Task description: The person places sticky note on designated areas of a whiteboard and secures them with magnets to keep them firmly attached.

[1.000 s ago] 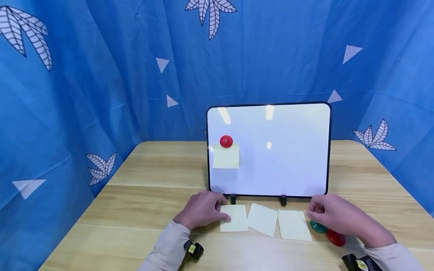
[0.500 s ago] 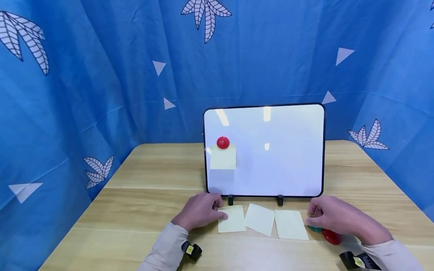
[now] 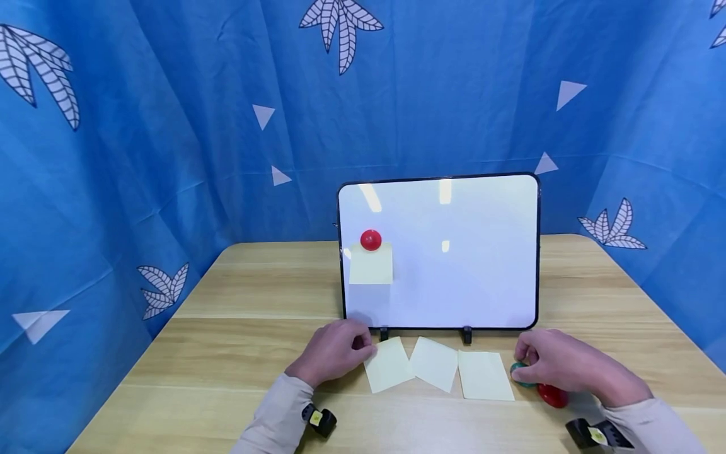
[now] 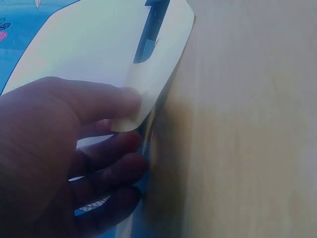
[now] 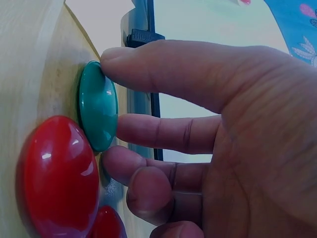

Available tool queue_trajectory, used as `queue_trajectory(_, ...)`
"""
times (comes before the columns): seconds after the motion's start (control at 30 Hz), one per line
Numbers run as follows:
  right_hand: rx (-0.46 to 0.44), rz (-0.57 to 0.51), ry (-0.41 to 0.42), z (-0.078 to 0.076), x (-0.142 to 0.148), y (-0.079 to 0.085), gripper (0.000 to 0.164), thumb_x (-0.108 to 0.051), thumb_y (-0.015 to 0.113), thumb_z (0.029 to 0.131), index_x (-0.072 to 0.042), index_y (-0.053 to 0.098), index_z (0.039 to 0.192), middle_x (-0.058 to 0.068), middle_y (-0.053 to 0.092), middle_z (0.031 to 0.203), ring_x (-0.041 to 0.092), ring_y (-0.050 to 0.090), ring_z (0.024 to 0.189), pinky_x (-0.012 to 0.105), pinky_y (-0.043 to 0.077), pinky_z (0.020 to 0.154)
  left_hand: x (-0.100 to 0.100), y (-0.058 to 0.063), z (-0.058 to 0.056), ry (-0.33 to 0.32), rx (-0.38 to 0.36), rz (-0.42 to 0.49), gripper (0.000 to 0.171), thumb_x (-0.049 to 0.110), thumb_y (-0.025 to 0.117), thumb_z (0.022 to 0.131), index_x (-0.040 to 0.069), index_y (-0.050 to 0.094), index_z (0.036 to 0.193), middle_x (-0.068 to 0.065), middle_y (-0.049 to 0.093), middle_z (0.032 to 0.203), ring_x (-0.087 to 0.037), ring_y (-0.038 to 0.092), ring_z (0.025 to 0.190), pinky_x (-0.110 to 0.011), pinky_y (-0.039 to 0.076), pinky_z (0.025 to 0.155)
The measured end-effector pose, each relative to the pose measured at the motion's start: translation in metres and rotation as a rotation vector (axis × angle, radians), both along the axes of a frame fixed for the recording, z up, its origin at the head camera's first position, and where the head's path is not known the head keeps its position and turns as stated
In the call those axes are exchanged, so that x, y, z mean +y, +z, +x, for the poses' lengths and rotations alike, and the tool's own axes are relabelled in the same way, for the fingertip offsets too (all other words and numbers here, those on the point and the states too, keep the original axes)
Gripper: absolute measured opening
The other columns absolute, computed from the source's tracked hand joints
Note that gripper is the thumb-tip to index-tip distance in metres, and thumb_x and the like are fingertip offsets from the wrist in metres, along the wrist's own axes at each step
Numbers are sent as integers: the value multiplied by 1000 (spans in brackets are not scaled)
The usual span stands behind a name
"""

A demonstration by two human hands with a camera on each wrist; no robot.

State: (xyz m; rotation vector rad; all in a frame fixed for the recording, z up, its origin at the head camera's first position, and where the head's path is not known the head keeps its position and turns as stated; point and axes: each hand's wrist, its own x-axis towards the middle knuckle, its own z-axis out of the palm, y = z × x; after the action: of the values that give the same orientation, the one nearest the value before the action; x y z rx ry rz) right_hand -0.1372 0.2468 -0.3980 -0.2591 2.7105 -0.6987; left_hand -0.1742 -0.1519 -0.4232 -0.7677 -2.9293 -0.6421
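Observation:
My left hand (image 3: 334,353) pinches the left edge of the leftmost pale yellow paper note (image 3: 387,366). In the left wrist view the thumb lies over the note's corner (image 4: 126,121), and the sheet is bent up off the table. My right hand (image 3: 561,360) grips a round green magnet (image 5: 98,106) between thumb and fingers at the right of the row of notes. Beside it a red magnet (image 5: 62,176) lies on the table, with another red magnet (image 5: 108,224) partly hidden behind it in the right wrist view.
A whiteboard (image 3: 465,252) stands on small black feet (image 3: 467,335) behind the notes. On its left a red magnet (image 3: 371,240) holds a note (image 3: 371,265). Two more notes, a middle one (image 3: 434,364) and a right one (image 3: 484,376), lie on the wooden table (image 3: 198,366). A blue curtain (image 3: 170,126) surrounds it.
The leftmost note has lifted and turned in my left hand. My right fingers have closed around the green magnet, which has shifted slightly. The head view has shifted a little.

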Motion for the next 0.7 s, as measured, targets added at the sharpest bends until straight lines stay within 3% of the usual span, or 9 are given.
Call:
queue_trajectory(0.37,0,-1,-13,1,-1,-1,31,-31,85,79,-12,63,91,3,55,77,18,53,68,31,45,56,1,-1,0,-13,27,46,7,17,71,90,24,72,89,16,59,80,-6,54,72,-26,47,65)
queue_trajectory(0.53,-9,1,-31,2,-2,-1,33,-33,86,78,-12,62,88,3,55,76,18,53,66,30,43,53,0,-3,-1,-36,65,40,14,14,70,90,18,79,101,13,65,89,-5,56,77,-26,50,69)
queue_trajectory(0.7,12,-25,-16,3,-2,-2,35,-32,86,78,-12,58,87,4,53,75,19,52,65,29,41,51,1,-3,-1,-37,84,40,14,15,69,91,20,80,98,13,66,90,-4,57,79,-26,50,71)
